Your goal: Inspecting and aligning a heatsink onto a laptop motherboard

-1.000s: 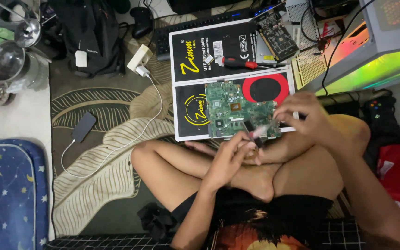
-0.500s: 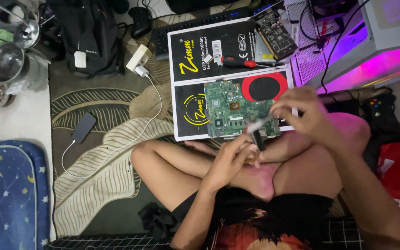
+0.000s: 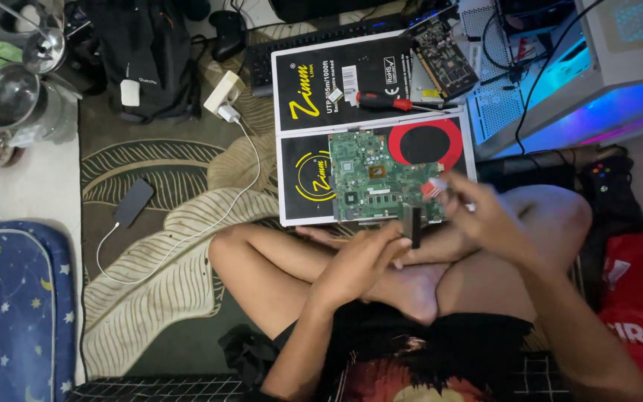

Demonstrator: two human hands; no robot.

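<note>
Left hand [image 3: 362, 260]: a small dark chip [image 3: 411, 223] is pinched in the fingers.
Right hand [image 3: 485, 216]: a pale strip [image 3: 440, 186] is pinched (blurred).
Beneath: a green circuit board [image 3: 373, 175] is laid on a black box [image 3: 314, 179].

The scene is lit dimly and unevenly. A blue-violet glow is cast from the computer case [image 3: 560, 97] at upper right, and glare is seen on its panel. The right hand [image 3: 485, 216] is smeared by motion blur. The floor at left is kept in soft shadow, and edges are slightly bowed
</note>
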